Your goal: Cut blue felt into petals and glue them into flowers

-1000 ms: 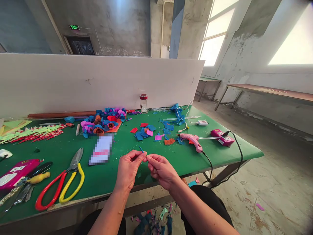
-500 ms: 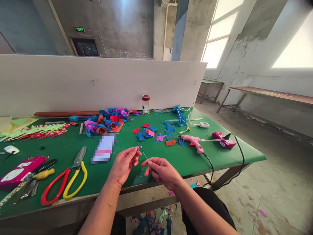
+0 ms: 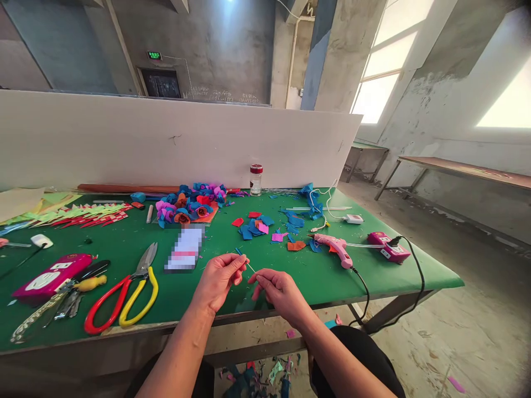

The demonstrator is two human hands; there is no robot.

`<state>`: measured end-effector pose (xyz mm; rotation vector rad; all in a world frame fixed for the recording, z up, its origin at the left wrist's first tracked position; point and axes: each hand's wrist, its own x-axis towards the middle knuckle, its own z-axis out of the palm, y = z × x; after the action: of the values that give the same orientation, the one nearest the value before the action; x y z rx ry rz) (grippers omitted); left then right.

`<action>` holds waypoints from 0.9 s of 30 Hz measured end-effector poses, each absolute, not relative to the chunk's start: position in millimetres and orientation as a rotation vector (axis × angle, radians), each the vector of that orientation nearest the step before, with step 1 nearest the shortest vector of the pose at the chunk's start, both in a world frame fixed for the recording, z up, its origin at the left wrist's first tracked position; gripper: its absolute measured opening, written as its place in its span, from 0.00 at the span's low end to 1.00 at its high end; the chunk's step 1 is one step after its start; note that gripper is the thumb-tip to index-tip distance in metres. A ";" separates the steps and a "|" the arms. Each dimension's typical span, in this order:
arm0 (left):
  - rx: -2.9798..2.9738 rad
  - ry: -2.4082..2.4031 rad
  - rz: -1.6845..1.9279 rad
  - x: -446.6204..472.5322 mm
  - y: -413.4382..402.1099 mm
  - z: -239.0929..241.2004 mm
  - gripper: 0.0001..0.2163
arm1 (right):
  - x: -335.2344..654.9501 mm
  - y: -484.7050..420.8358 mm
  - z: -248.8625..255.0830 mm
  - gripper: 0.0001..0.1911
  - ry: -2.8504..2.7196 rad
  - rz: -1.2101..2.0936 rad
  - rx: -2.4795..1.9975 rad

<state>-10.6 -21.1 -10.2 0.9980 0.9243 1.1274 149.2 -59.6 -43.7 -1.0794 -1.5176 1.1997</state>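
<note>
A thin, pale wire (image 3: 251, 267) with blue paper at its upper end is held between my two hands over the green table's front edge. My left hand (image 3: 222, 281) pinches it close to the blue paper, and its fingertips cover part of that end. At the lower end, my right hand (image 3: 281, 292) has thumb and forefinger closed on the wire. Just beyond the hands lie cut blue paper pieces (image 3: 251, 229), with pink, red and orange ones among them. A pink glue gun (image 3: 338, 249) rests to the right.
Red-and-yellow-handled scissors (image 3: 124, 293), a phone (image 3: 185, 249) and a magenta box (image 3: 53, 278) with keys are on the left. Paper flowers (image 3: 188, 204) are heaped behind. A lidded jar (image 3: 256, 180) stands by the white board (image 3: 207, 138). The gun's black cord (image 3: 422, 282) hangs off the right side.
The view has turned slightly left, so everything sits further right. My left fingers have closed further over the blue end, hiding more of it. The right hand keeps its pinch.
</note>
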 end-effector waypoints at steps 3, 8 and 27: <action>1.008 0.926 1.100 -12.5 -20.7 -10.4 0.15 | 150.4 -59.1 -43.4 0.17 -1.535 1.216 -1.064; 1.031 0.939 1.088 -14.2 -22.6 -7.2 0.15 | 151.4 -59.4 -41.9 0.18 -1.485 1.335 -1.014; 1.342 1.027 1.071 2.9 -39.8 4.3 0.14 | 165.8 -47.7 -20.4 0.16 -1.263 1.047 -1.014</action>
<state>2.9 -39.8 4.3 1.3423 1.0275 1.0713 165.8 -47.7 -20.4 -1.0139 -1.2627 1.0470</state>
